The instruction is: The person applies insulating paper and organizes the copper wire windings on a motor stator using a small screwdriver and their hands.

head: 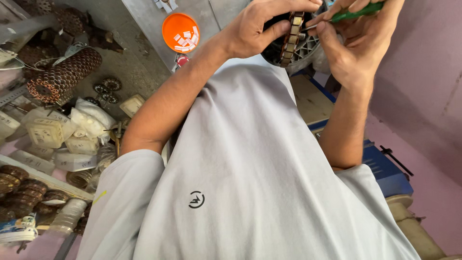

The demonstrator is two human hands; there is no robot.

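Two bare hands work at the top of the frame: the left hand (250, 31) grips one round wound motor core (291, 38), and the right hand (353, 45) holds one green-handled tool (358, 12). One orange lid (168, 24) lies on the grey surface, carrying a scatter of small white slips too tightly bunched to count. One long stack of ring cores (65, 74) lies at left.

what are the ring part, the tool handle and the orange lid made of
Ring part: looks like metal, with dull brown segments and pale tabs along its rim. Tool handle: probably plastic, glossy green. Orange lid: likely plastic, with a smooth, even, bright colour and a moulded rim.
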